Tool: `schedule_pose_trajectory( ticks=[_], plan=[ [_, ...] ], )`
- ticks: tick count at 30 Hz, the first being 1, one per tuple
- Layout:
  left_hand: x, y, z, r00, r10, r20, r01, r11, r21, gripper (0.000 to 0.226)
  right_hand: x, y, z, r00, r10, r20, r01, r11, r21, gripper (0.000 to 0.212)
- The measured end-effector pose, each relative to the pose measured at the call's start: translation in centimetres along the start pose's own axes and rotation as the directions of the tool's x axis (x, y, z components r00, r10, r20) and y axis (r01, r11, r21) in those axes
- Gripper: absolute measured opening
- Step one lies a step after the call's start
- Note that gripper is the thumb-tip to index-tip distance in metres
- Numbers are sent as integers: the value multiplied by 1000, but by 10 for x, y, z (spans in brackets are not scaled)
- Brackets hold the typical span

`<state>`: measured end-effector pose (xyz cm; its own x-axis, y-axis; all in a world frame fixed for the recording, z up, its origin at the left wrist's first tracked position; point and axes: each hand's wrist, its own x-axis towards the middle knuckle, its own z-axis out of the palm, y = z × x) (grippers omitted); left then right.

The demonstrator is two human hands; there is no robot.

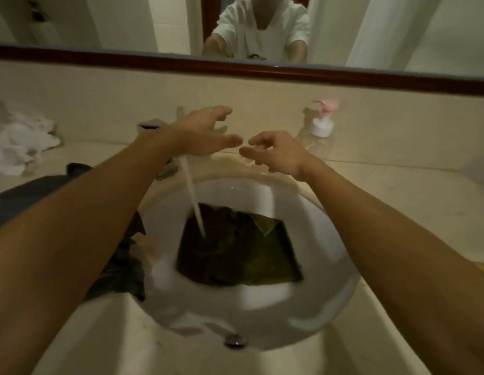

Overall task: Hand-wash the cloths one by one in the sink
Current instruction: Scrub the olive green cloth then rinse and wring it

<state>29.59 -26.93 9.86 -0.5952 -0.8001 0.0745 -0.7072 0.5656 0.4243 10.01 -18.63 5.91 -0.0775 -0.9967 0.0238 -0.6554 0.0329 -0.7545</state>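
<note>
Dark green cloth [235, 247] lies soaking at bottom of sink [330, 307], water stream [193, 201] hitting its left part. Looks early: no scrubbing underway. Dark cloths [121, 272] heaped on desk [397, 198] at sink's left edge & white cloths [18, 142] further back-left prob. not yet washed. Left hand [203, 133] & right hand [276, 152] hover over far rim, fingers spread loose, holding nothing, near each other, not touching. Basin open below them. Pump bottle [320, 128] stands back-right, well apart.

Glossy white ceramic sink [262, 328], wet dark-green cloth [243, 250], matt beige stone-look counter [397, 201], clear plastic pump btl [316, 136].
</note>
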Motion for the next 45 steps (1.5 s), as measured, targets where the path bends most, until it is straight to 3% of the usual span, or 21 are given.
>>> schedule_pose_trajectory(
  ticks=[2, 4, 8, 12, 14, 17, 24, 27, 31, 37, 40, 45],
  plan=[
    [4, 27, 23, 999, 45, -12, -46, 998, -54, 82, -20, 20, -11, 994, 26, -105, -22, 999, 42, 37],
    [10, 48, 45, 997, 80, -18, -81, 994, -69, 79, -36, 38, -22, 983, 48, -175, -39, 997, 59, 30],
    [28, 80, 86, 992, 107, 64, -97, 985, -141, 81, -52, 70, -43, 933, 108, -342, -76, 992, 105, 37],
    [51, 103, 112, 995, 77, 71, -55, 962, -268, 75, -44, 98, -58, 782, 186, -595, -138, 982, 125, 42],
    [61, 106, 121, 997, 47, 60, -27, 953, -300, 78, -36, 108, -63, 799, 208, -565, -115, 974, 196, 59],
    [73, 101, 135, 997, 58, 59, -39, 958, -283, 69, -22, 119, -62, 894, 182, -409, -74, 961, 267, 92],
    [61, 102, 149, 999, 7, 38, 9, 911, -412, 81, -18, 109, -50, 856, 156, -493, -48, 973, 226, 49],
    [43, 103, 150, 1000, -8, -8, 3, 885, -466, 88, -39, 90, -43, 872, 210, -442, -92, 958, 272, 54],
    [-7, 101, 154, 996, -75, -51, 38, 856, -516, 78, -71, 69, -26, 892, 240, -383, -149, 956, 252, 55],
    [-94, 89, 157, 999, -39, -20, 23, 853, -521, 44, -115, 41, 15, 936, 65, -346, -42, 996, 75, 113],
    [-130, 75, 163, 999, 22, 41, 6, 811, -585, 41, -128, 35, 37, 968, 34, -248, -28, 999, 31, 109],
    [-151, 43, 182, 992, -44, 116, 107, 772, -626, 50, -138, 34, 63, 980, 2, -199, -1, 1000, 2, 92]
  ],
)
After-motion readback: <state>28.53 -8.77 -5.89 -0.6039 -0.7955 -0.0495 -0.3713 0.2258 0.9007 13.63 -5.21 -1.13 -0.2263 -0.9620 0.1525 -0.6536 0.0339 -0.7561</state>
